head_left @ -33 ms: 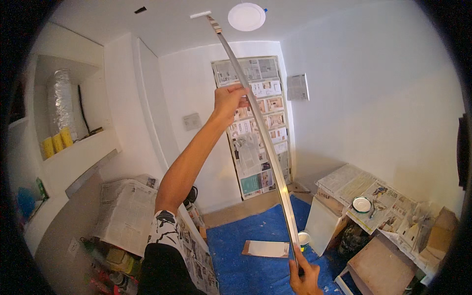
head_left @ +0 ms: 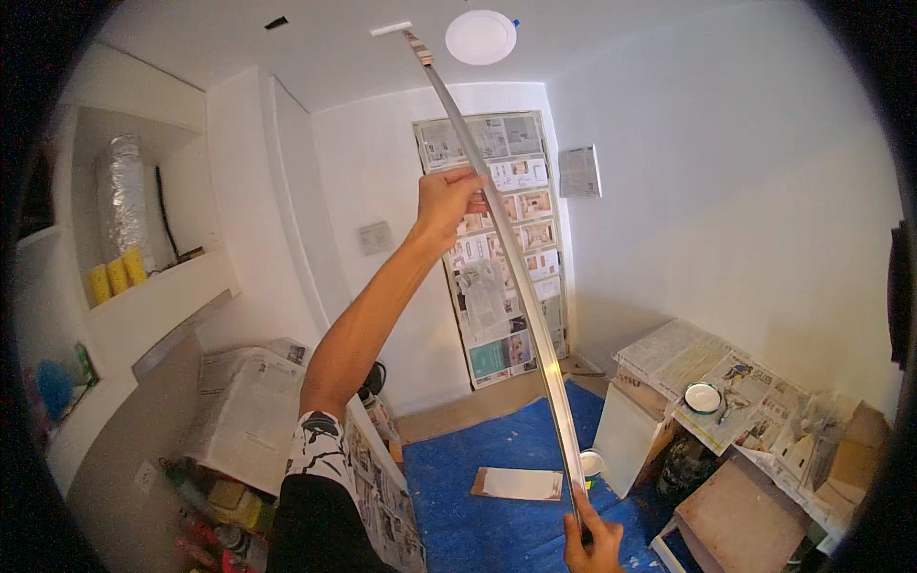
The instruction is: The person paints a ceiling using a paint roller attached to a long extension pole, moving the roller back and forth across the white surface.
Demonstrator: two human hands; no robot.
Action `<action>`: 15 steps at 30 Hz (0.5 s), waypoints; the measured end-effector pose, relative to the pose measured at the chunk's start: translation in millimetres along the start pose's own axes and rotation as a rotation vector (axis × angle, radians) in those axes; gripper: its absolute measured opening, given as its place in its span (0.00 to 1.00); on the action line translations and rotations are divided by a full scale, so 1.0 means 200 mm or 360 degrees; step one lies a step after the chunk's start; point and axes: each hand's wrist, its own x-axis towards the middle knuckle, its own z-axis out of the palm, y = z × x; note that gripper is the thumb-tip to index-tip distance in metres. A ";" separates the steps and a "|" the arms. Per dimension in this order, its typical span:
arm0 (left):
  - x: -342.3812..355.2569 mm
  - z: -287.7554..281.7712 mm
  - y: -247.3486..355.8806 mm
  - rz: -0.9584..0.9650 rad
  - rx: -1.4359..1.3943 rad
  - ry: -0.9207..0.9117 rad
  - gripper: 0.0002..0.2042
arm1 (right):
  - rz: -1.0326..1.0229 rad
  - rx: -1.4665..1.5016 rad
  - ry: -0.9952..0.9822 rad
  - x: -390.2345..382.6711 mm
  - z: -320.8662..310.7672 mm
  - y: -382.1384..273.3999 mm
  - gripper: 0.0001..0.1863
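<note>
A long silver metal pole [head_left: 516, 267] runs from bottom centre up toward the ceiling, looking curved in the fisheye view. Its top end has a short striped piece [head_left: 418, 50] and a white bar-shaped head [head_left: 390, 29] at the ceiling; whether that head touches it I cannot tell. My left hand [head_left: 449, 205] grips the pole's upper middle with bent fingers, arm stretched out. Low on the pole, my right hand [head_left: 592, 535] is wrapped round it. Right of the white head is a round white ceiling light [head_left: 480, 38].
A newspaper-covered door [head_left: 497, 315] stands ahead. A blue sheet [head_left: 449, 516] on the floor holds a white board [head_left: 516, 483] and a can [head_left: 590, 463]. Newspaper-covered furniture [head_left: 659, 344] with a paint lid [head_left: 702, 397] is at right; a niche [head_left: 167, 286] with a foil duct [head_left: 127, 191] is at left.
The view has shifted very slightly, with the ceiling and walls a little lower in the picture. Both hands keep their grip on the pole.
</note>
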 end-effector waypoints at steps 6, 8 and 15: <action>-0.58 0.27 0.42 0.0138 0.0049 -0.0072 0.16 | 0.0087 -0.0063 -0.0107 -0.58 -0.44 -0.25 0.19; -0.74 0.38 0.55 0.0185 -0.0039 -0.0051 0.14 | 0.0117 -0.0104 -0.0088 -0.74 -0.59 -0.34 0.18; -1.19 0.67 0.95 0.0201 -0.0096 -0.0061 0.16 | 0.0147 -0.0116 -0.0009 -1.19 -1.06 -0.65 0.17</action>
